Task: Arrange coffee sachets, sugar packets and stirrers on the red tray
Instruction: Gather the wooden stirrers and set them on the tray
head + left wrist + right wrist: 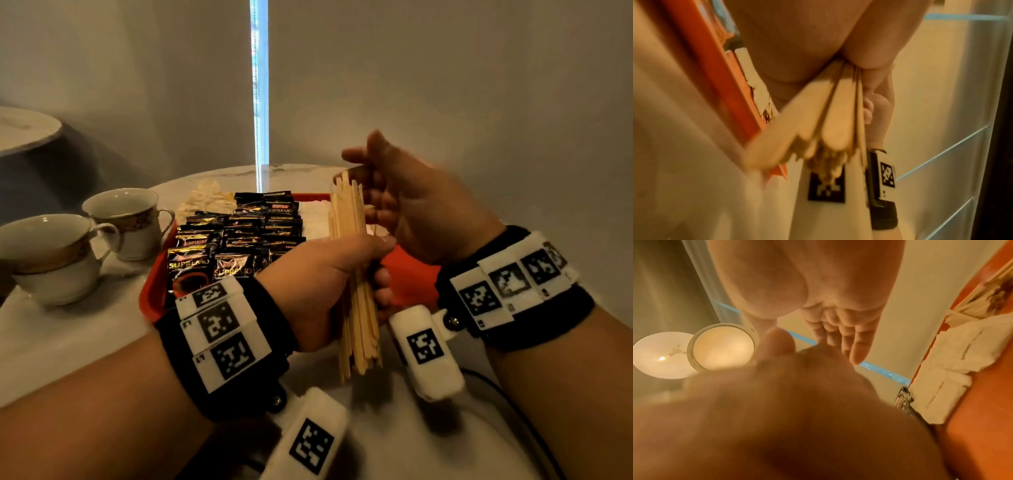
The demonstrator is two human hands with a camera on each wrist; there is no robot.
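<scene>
My left hand (335, 270) grips a thick bundle of wooden stirrers (347, 209) upright over the near right part of the red tray (154, 291). In the left wrist view the stirrers (830, 126) fan out below my fist (818, 56). My right hand (404, 202) is at the bundle's top, with relaxed fingers against the stirrer tips; in the right wrist view its fingers (838, 331) look straight. Black coffee sachets (246, 233) fill the tray's left half in rows. White sugar packets (953, 363) lie at its back right, mostly hidden in the head view.
Two white teacups (126, 219) (51, 253) stand on the marble table (68, 342) left of the tray. A pale heap of packets (209, 200) lies just behind the tray. A wall and curtain close off the far side.
</scene>
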